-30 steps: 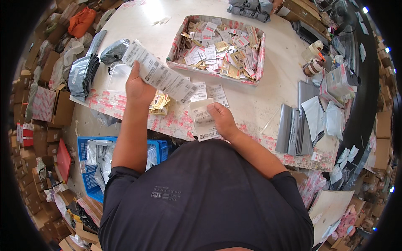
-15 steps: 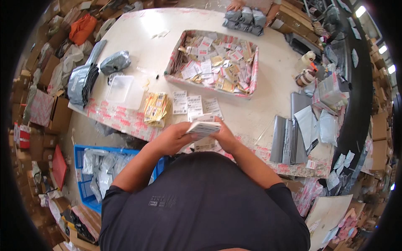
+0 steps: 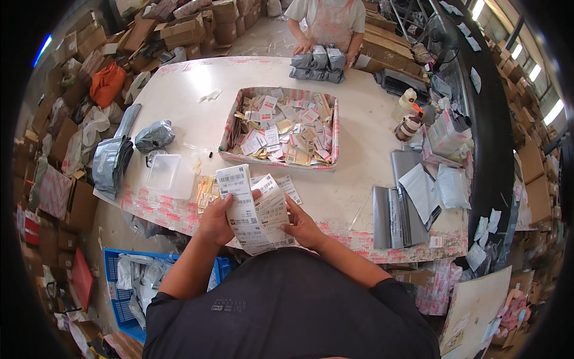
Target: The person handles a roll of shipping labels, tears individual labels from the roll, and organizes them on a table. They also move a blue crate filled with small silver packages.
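My left hand (image 3: 216, 222) is closed on a stack of white printed shipping labels (image 3: 235, 186), held upright over the table's near edge. My right hand (image 3: 306, 227) pinches the right side of more labels (image 3: 272, 209), which fan out from the stack. Just beyond, a few loose labels (image 3: 291, 188) lie on the table, partly covered by the held ones. Beside my left hand a pile of yellow slips (image 3: 206, 190) shows only in part. Farther off stands an open carton (image 3: 225, 136) full of small white and yellow slips.
Across the white table (image 3: 359, 137), a person stands at a bundle of grey parcels (image 3: 318, 63). At left are a clear plastic tub (image 3: 164, 172) and grey bags (image 3: 112, 164); at right, grey mailers (image 3: 385, 218) and bottles (image 3: 406, 102). A blue crate (image 3: 124, 299) holds parcels below left.
The label stack has gone from lying nearly flat to upright and fanned out between my hands. The view has tilted up, so more of the person opposite shows.
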A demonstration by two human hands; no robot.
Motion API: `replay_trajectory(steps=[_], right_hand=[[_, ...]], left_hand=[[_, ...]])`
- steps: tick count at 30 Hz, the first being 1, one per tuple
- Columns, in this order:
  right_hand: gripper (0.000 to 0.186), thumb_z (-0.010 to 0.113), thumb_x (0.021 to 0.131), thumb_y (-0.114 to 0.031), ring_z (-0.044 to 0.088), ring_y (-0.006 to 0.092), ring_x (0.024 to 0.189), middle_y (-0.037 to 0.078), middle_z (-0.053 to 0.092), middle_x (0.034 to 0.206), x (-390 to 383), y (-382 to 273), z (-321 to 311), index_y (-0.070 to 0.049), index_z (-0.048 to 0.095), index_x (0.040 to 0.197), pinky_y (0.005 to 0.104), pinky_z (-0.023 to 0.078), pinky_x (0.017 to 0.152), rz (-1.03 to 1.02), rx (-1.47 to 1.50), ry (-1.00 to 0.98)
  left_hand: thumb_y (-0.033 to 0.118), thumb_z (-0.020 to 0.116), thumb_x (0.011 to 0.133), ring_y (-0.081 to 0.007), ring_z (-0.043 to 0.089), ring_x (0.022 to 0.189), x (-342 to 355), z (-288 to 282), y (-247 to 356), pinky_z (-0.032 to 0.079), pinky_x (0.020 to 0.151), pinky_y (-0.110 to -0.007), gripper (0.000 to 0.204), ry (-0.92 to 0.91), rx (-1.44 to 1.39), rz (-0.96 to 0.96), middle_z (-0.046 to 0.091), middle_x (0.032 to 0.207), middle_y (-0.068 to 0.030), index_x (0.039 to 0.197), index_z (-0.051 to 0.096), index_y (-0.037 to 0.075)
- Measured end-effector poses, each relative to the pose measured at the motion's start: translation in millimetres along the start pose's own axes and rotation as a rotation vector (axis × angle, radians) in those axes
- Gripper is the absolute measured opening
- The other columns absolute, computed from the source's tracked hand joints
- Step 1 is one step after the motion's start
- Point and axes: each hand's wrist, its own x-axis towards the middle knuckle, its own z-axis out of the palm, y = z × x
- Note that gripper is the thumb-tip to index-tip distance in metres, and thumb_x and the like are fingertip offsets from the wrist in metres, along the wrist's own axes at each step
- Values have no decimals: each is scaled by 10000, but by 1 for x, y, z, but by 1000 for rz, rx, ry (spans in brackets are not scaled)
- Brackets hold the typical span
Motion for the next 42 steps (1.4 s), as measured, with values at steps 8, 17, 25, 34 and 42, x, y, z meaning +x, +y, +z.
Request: replay_trajectory(steps=[8, 17, 25, 34, 42], right_hand=[[544, 606, 912, 27, 618, 208, 1196, 111, 641, 1317, -5, 23, -7, 10, 468, 1438, 359, 450, 1077, 161, 197, -9], [587, 710, 896, -54, 597, 191, 1216, 95, 608, 1331, -10, -25, -4, -6, 468, 1428, 347, 500, 1024, 55, 148, 37], [336, 644, 930, -2, 653, 173, 1085, 77, 693, 1157, 0, 9, -29, -23, 585, 1260, 342, 526, 943, 52, 245, 237], [714, 642, 874, -53, 545, 295, 1297, 203, 539, 1438, 46, 106, -140, -10, 359, 1528, 368, 407, 1104, -53, -581, 673], [704, 639, 890, -239, 473, 392, 1318, 194, 573, 1388, 68, 85, -123, -67, 385, 1523, 446, 382, 1117, 167, -1384, 627]], left_hand=[[425, 529, 1002, -408, 491, 1346, -3, 10, -4, 386, 1128, -564, 697, -68, -77, 18, 517, 1460, -231, 1491, 372, -45], [456, 507, 1016, -339, 601, 1214, -5, 6, -25, 468, 1061, -485, 753, -62, -419, -308, 536, 1413, -233, 1503, 332, -92], [318, 462, 1062, -347, 702, 1054, 14, -18, -54, 606, 894, -463, 510, 108, -331, -427, 648, 1244, -239, 1418, 453, -47], [382, 429, 1072, -311, 687, 1083, -9, -53, -51, 597, 895, -510, 501, 319, -244, -233, 668, 1228, -175, 1372, 510, -11], [293, 474, 1064, -322, 638, 1147, -21, -62, -27, 516, 1010, -508, 400, 440, -185, 26, 649, 1234, -153, 1354, 516, 21]])
